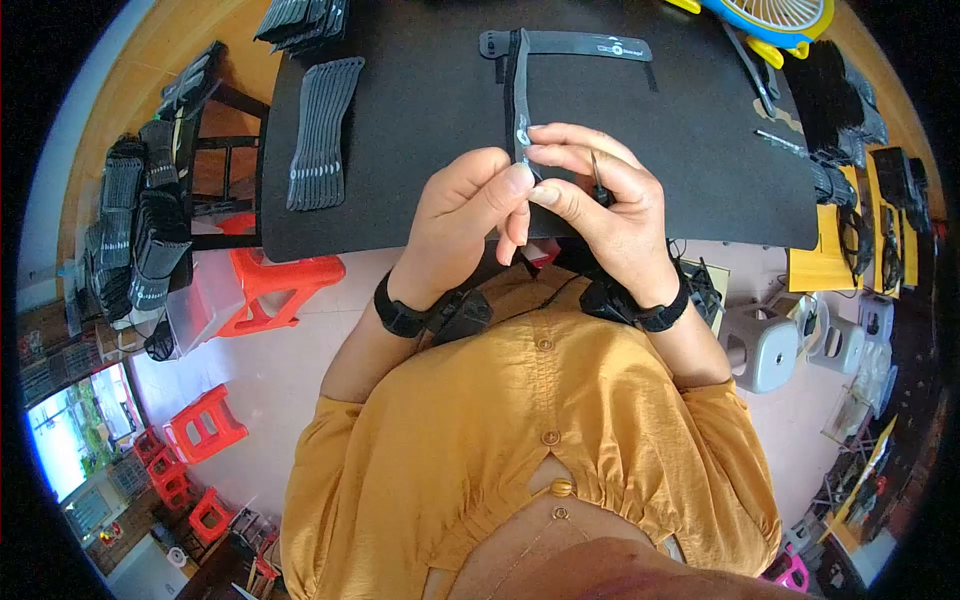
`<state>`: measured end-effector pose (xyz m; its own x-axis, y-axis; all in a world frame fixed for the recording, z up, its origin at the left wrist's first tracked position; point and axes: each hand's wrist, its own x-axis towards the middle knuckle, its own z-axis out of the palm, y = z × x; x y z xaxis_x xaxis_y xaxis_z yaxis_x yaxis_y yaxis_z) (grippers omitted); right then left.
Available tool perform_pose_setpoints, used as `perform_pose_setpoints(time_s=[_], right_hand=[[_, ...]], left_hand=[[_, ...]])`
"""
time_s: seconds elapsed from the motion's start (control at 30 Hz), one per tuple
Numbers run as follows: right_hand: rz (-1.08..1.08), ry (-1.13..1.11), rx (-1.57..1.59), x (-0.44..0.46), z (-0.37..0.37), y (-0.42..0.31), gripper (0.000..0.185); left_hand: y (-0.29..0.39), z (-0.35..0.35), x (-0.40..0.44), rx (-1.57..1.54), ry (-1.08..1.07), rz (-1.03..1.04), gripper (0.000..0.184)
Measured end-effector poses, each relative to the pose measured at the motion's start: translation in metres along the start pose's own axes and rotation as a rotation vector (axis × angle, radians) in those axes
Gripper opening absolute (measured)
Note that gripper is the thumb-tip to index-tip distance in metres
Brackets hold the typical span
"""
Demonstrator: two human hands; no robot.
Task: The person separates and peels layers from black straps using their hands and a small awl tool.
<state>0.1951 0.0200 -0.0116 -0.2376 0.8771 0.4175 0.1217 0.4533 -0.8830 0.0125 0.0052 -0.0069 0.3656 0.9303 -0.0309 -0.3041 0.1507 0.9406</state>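
My left hand is closed, with thumb and finger pinching the near end of a grey-and-black strap at the table's front edge. That strap runs away from me and has a small white print near my fingers. My right hand meets the same end, its thumb and fingertips closed on it. A slim pointed tool with a dark handle is tucked in my right hand, point away from me; its exact kind is unclear. Another grey strap with a white logo lies crosswise at the first strap's far end.
On the black table, a fanned row of grey straps lies left, with more bundles behind. A blue-and-yellow fan stands at the far right. Strap bundles hang left; red stools and grey stools flank me.
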Motion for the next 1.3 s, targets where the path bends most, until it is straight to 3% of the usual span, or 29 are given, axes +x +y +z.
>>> perform_pose_setpoints(time_s=[0.1, 0.17, 0.43, 0.5, 0.57, 0.63, 0.73, 0.8, 0.83, 0.93, 1.03, 1.1, 1.13, 1.17, 1.23, 1.3], right_hand=[[-0.083, 0.033, 0.067, -0.001, 0.004, 0.004, 0.024], [0.095, 0.040, 0.256, -0.003, 0.005, -0.001, 0.016], [0.044, 0.220, 0.087, -0.009, 0.019, -0.001, 0.008], [0.107, 0.247, 0.131, -0.005, 0.019, -0.003, 0.009], [0.303, 0.381, 0.185, 0.004, 0.014, -0.004, 0.010], [0.339, 0.434, 0.528, 0.020, -0.005, -0.002, 0.016], [0.272, 0.281, 0.514, 0.034, -0.035, 0.001, 0.019], [0.345, 0.256, 0.485, 0.029, -0.022, -0.009, 0.018], [0.425, 0.225, 0.457, 0.026, -0.014, -0.015, 0.017], [0.482, 0.025, 0.534, 0.013, 0.002, -0.013, 0.015], [0.466, -0.018, 0.607, 0.012, -0.003, -0.008, 0.018], [0.286, -0.115, 0.486, 0.009, -0.006, -0.016, 0.028], [0.084, -0.154, 0.353, 0.009, 0.000, -0.004, 0.043], [0.065, -0.178, 0.266, 0.003, -0.004, -0.004, 0.042], [-0.338, -0.064, -0.049, 0.007, 0.004, 0.013, 0.030], [0.205, -0.055, 0.632, -0.006, 0.006, 0.010, 0.020]], left_hand=[[-0.006, -0.004, 0.000, -0.012, -0.007, 0.018, 0.027], [-0.005, -0.004, 0.000, 0.013, -0.013, 0.011, 0.027], [-0.008, 0.006, 0.003, 0.309, -0.011, 0.102, 0.026], [-0.007, 0.007, 0.003, 0.356, 0.028, 0.104, 0.027], [-0.005, 0.008, 0.001, 0.417, -0.011, 0.055, 0.027], [-0.001, 0.013, -0.003, 0.481, -0.063, 0.010, 0.027], [-0.004, 0.007, -0.004, 0.615, -0.163, 0.079, 0.025], [0.001, 0.004, 0.003, 0.485, -0.043, -0.315, 0.015], [-0.003, -0.003, 0.009, 0.352, -0.038, -0.246, 0.013], [-0.009, -0.006, 0.031, 0.222, -0.115, 0.062, 0.037], [-0.013, -0.005, 0.039, 0.038, -0.084, -0.023, 0.037], [-0.017, -0.004, 0.037, -0.052, -0.032, -0.066, 0.036], [-0.020, -0.005, 0.037, 0.093, -0.042, 0.048, 0.037], [-0.024, -0.007, 0.037, 0.236, -0.049, 0.164, 0.038], [-0.026, -0.011, 0.039, 0.095, -0.012, 0.061, 0.033], [-0.015, -0.014, 0.040, -0.175, -0.195, -0.195, 0.029]])
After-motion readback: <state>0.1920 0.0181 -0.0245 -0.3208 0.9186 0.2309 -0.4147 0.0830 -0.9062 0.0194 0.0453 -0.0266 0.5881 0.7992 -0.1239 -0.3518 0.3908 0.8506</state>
